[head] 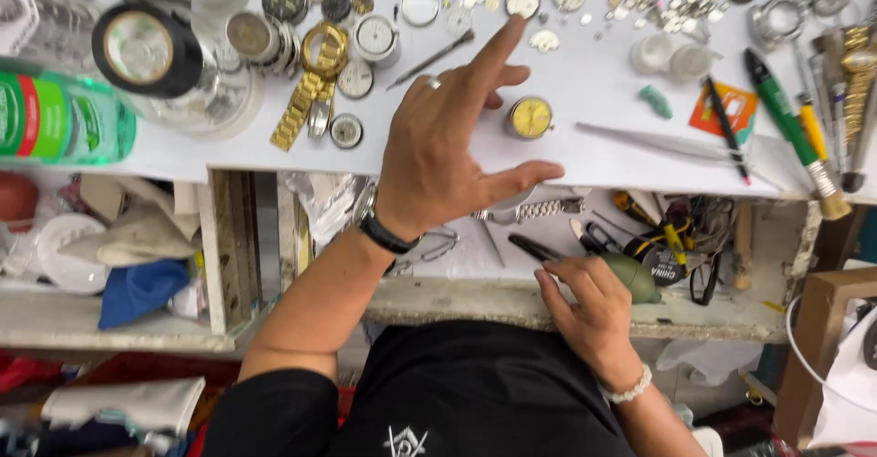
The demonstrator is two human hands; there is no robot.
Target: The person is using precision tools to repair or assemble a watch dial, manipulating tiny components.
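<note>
spanning a white worktop (594,160) strewn with watch parts, gold bracelet watch (311,82) well left. hovering above it, left hand (448,146) spread, fingers apart, holding nothing; yellow-dial watch (530,117) just right of the palm, nearest. resting in the open drawer, right hand (589,306) curled on a green dust blower (635,274). lying further right, tweezers (658,142).

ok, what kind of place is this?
Likely a watch repair bench: loose watch dials and cases litter the white worktop, tweezers lie there, and the left hand hovers by a yellow-faced watch.
</note>
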